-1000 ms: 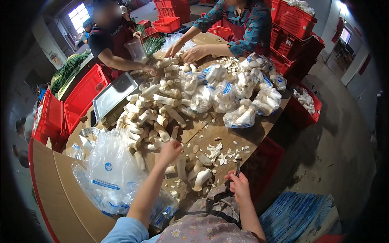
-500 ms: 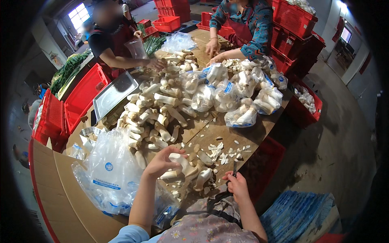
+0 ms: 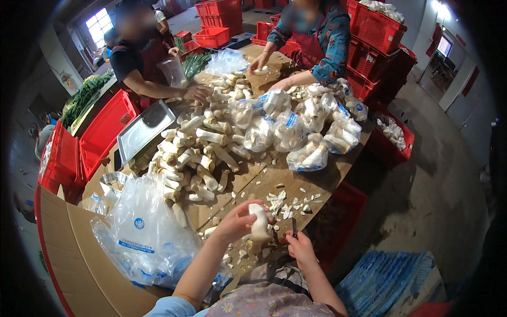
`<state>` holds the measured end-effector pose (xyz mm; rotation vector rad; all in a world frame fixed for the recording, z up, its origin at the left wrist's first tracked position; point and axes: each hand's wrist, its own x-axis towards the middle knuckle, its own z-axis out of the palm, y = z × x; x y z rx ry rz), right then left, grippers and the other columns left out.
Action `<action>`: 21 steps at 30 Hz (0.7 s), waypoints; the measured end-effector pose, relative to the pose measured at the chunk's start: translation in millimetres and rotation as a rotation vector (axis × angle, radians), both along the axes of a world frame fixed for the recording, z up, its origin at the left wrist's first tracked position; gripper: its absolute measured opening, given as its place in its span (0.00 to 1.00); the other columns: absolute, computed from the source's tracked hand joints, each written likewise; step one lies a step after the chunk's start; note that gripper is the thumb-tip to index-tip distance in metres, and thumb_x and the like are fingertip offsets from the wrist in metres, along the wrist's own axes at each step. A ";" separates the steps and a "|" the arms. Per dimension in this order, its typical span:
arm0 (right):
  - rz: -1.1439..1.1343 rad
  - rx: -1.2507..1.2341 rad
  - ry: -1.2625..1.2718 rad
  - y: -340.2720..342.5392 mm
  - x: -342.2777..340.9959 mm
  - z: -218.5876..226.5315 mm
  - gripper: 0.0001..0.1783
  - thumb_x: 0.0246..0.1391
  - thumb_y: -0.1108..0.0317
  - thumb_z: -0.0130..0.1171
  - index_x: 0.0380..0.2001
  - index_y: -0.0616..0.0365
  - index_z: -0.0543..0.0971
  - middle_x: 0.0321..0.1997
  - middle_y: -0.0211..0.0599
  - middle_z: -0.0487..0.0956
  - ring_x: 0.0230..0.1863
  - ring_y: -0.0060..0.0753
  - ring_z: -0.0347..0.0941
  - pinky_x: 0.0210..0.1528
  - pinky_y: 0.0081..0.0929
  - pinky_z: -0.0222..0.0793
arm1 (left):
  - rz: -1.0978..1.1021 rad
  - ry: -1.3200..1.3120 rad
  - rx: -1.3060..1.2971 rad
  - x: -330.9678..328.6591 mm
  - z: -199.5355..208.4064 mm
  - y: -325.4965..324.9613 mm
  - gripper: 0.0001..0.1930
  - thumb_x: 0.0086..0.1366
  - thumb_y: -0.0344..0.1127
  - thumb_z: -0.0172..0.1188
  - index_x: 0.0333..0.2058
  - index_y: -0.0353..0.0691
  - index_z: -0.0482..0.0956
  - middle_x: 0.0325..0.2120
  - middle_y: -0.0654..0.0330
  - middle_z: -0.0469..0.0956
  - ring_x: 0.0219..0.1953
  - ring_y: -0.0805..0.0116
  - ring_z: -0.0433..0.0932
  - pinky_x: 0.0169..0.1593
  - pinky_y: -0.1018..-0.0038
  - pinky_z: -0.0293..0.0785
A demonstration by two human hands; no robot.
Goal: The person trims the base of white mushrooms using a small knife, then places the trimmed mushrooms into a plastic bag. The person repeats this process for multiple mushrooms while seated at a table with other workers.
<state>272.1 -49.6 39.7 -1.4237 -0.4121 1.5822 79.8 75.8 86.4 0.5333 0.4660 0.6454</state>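
Observation:
My left hand (image 3: 237, 223) is closed around a pale, thick-stemmed king oyster mushroom (image 3: 259, 222), raised over the near edge of the table. Just to its right, my right hand (image 3: 301, 248) grips a small knife (image 3: 294, 227) with its blade pointing away from me. White mushroom trimmings (image 3: 280, 203) lie scattered beyond both hands. A big heap of whole mushrooms (image 3: 206, 153) covers the middle of the cardboard-topped table (image 3: 253, 177).
Filled clear bags of mushrooms (image 3: 309, 153) stand at the right. A stack of empty plastic bags (image 3: 145, 232) lies near left, below a metal scale tray (image 3: 145, 129). Two co-workers handle mushrooms across the table. Red crates (image 3: 108, 134) flank it; a blue bundle (image 3: 383, 282) sits lower right.
My left hand has moved right and taken hold of a mushroom, lifting it beside the knife. The knife hand has shifted slightly left. Across the table, a co-worker's hand now holds a mushroom piece.

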 end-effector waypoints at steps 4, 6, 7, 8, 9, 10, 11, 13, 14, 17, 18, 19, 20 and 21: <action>0.018 0.009 0.046 4.4 -2.3 15.6 0.07 0.60 0.69 0.49 0.39 0.57 0.72 0.33 0.36 0.78 0.12 0.08 0.51 0.14 0.12 0.44 | -0.095 0.221 -0.317 -5.4 -63.8 39.8 0.17 0.67 0.42 0.49 0.46 0.34 0.71 0.40 0.52 0.77 0.36 0.62 0.78 0.25 0.76 0.76; 0.013 0.007 0.032 4.0 -1.0 16.5 0.07 0.60 0.69 0.49 0.39 0.58 0.72 0.33 0.37 0.78 0.12 0.08 0.51 0.14 0.11 0.45 | 0.090 0.351 -0.240 -5.2 -66.9 73.8 0.16 0.67 0.41 0.47 0.44 0.33 0.73 0.36 0.51 0.77 0.32 0.67 0.77 0.24 0.77 0.75; 0.007 0.002 0.026 3.7 -0.7 14.6 0.07 0.60 0.69 0.49 0.39 0.58 0.72 0.33 0.37 0.78 0.12 0.08 0.51 0.14 0.11 0.45 | 0.230 0.291 -0.248 -2.8 -57.8 95.5 0.14 0.66 0.37 0.48 0.45 0.34 0.72 0.33 0.52 0.76 0.33 0.68 0.77 0.26 0.77 0.76; -0.013 -0.007 0.015 2.3 2.2 12.1 0.07 0.60 0.69 0.49 0.39 0.58 0.72 0.33 0.37 0.78 0.12 0.08 0.51 0.14 0.11 0.45 | 0.413 0.292 -0.159 5.8 -18.1 108.9 0.13 0.65 0.32 0.48 0.47 0.33 0.70 0.33 0.53 0.76 0.30 0.68 0.77 0.28 0.77 0.78; -0.007 0.001 0.014 2.8 2.0 10.5 0.07 0.60 0.69 0.48 0.39 0.58 0.71 0.33 0.38 0.78 0.12 0.08 0.51 0.14 0.11 0.45 | 0.462 0.199 0.002 -2.9 -7.5 130.3 0.13 0.66 0.36 0.46 0.41 0.30 0.70 0.31 0.55 0.77 0.29 0.67 0.78 0.30 0.77 0.78; -0.012 -0.008 0.009 3.2 2.9 11.0 0.07 0.60 0.69 0.48 0.39 0.58 0.71 0.33 0.38 0.78 0.12 0.08 0.51 0.14 0.11 0.45 | 0.576 0.170 -0.002 -2.9 14.1 144.9 0.13 0.67 0.33 0.44 0.41 0.26 0.69 0.31 0.53 0.78 0.36 0.63 0.80 0.43 0.75 0.80; -0.011 -0.014 0.010 4.2 2.4 12.9 0.07 0.60 0.69 0.48 0.40 0.58 0.71 0.33 0.39 0.78 0.12 0.08 0.51 0.14 0.11 0.45 | 0.619 0.074 -0.002 -8.3 30.9 159.5 0.14 0.68 0.31 0.43 0.43 0.23 0.66 0.36 0.48 0.76 0.45 0.58 0.78 0.52 0.70 0.77; -0.009 -0.006 0.009 6.0 1.6 12.4 0.08 0.60 0.69 0.48 0.40 0.59 0.71 0.33 0.40 0.78 0.12 0.09 0.51 0.14 0.12 0.45 | 0.725 -0.172 -0.045 -10.1 39.6 178.9 0.17 0.66 0.27 0.42 0.50 0.22 0.58 0.45 0.40 0.71 0.52 0.51 0.73 0.54 0.65 0.76; -0.013 -0.007 0.013 6.4 3.1 11.8 0.08 0.60 0.69 0.48 0.41 0.59 0.71 0.33 0.40 0.78 0.12 0.09 0.51 0.14 0.12 0.45 | 0.779 -0.161 0.001 -4.3 45.5 180.3 0.18 0.66 0.25 0.41 0.52 0.22 0.56 0.46 0.38 0.71 0.54 0.50 0.71 0.55 0.63 0.75; -0.046 -0.012 0.060 5.3 8.1 14.1 0.08 0.60 0.69 0.48 0.41 0.59 0.71 0.33 0.39 0.78 0.12 0.09 0.51 0.14 0.12 0.45 | 0.716 0.046 0.059 17.3 39.1 156.9 0.23 0.61 0.25 0.49 0.54 0.27 0.54 0.47 0.40 0.70 0.52 0.49 0.72 0.53 0.65 0.77; -0.049 -0.001 0.055 7.4 9.1 12.4 0.08 0.60 0.70 0.48 0.40 0.59 0.71 0.32 0.39 0.78 0.12 0.09 0.51 0.14 0.12 0.45 | 0.646 0.116 0.031 19.1 29.4 148.5 0.21 0.61 0.23 0.49 0.52 0.28 0.58 0.47 0.44 0.71 0.50 0.49 0.74 0.49 0.66 0.79; -0.054 0.000 0.050 6.9 10.1 8.4 0.08 0.60 0.70 0.47 0.40 0.59 0.71 0.32 0.39 0.78 0.12 0.09 0.52 0.14 0.11 0.45 | 0.603 0.132 -0.008 18.4 11.9 141.2 0.19 0.61 0.23 0.50 0.51 0.29 0.61 0.44 0.46 0.72 0.48 0.52 0.75 0.46 0.67 0.79; -0.055 -0.006 0.043 3.9 10.4 5.7 0.08 0.60 0.70 0.47 0.40 0.59 0.71 0.32 0.39 0.78 0.12 0.09 0.52 0.14 0.11 0.46 | 0.562 0.149 -0.055 18.4 -0.3 130.6 0.17 0.61 0.22 0.51 0.49 0.30 0.64 0.42 0.48 0.74 0.46 0.54 0.77 0.44 0.67 0.79; -0.062 -0.018 0.046 5.1 10.1 6.8 0.07 0.60 0.70 0.47 0.40 0.59 0.71 0.31 0.38 0.77 0.12 0.10 0.52 0.13 0.11 0.45 | 0.580 0.259 -0.064 17.9 -10.0 121.8 0.11 0.62 0.23 0.52 0.44 0.33 0.69 0.38 0.53 0.76 0.41 0.58 0.79 0.42 0.68 0.79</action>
